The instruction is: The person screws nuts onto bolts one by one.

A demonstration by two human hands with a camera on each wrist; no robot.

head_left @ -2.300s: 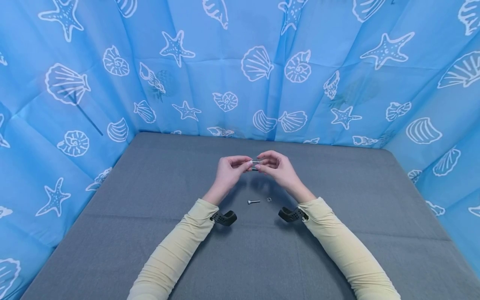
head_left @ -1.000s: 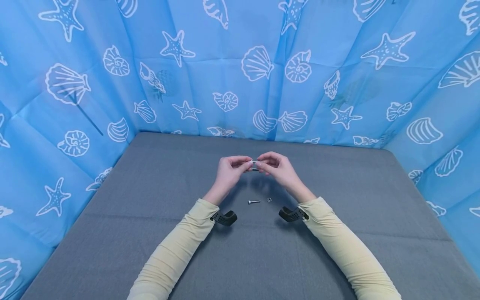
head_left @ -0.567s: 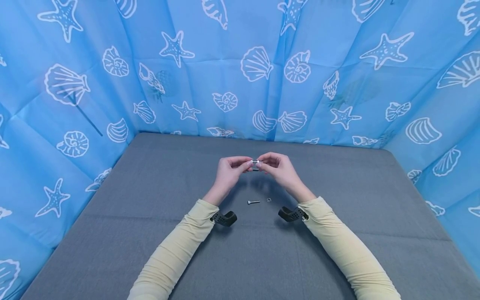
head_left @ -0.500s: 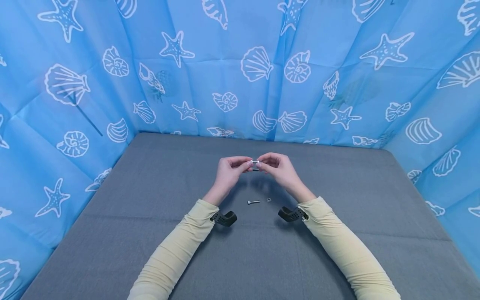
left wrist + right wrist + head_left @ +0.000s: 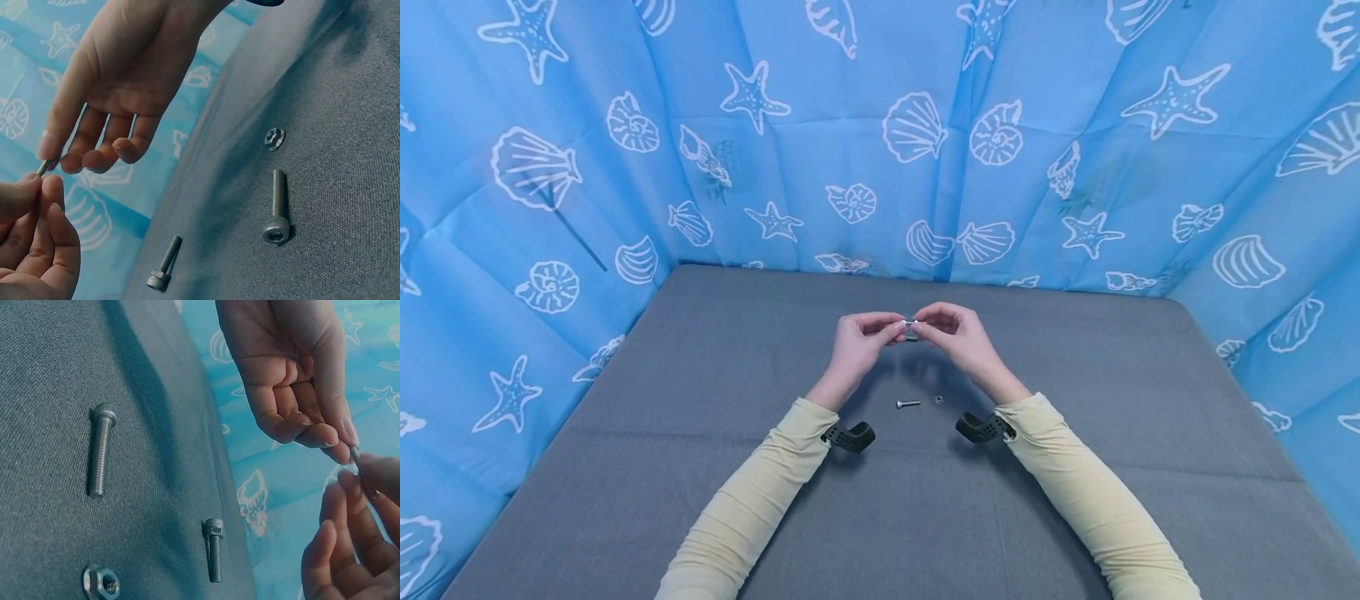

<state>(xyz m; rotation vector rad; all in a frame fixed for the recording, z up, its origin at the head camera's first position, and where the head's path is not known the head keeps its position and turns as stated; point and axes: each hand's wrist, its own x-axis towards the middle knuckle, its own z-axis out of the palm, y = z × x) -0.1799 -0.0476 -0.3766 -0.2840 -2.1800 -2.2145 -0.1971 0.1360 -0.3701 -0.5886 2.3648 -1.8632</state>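
Note:
My left hand [image 5: 859, 337] pinches a small metal bolt [image 5: 910, 322] near its head end, above the far part of the table. From the other side, the thumb and fingertips of my right hand [image 5: 953, 335] pinch a small bright nut at the bolt's shank; the fingertips mostly hide it. In the left wrist view the bolt's bit of shank [image 5: 44, 167] shows between both hands' fingertips. On the cloth below lie a loose socket-head bolt [image 5: 101, 450] and a separate hex nut [image 5: 101, 582]. Farther back lies another bolt [image 5: 165, 264] with a nut on it near its head.
Grey cloth covers the table [image 5: 737, 500]. A blue curtain [image 5: 880, 150] with white shells and starfish stands behind and at both sides. Each wrist wears a black strap mount [image 5: 848, 436], close over the table.
My right fingertips have closed in on the bolt from slightly apart and shifted a little around its shank. The left hand stays still, and the things on the cloth have not moved.

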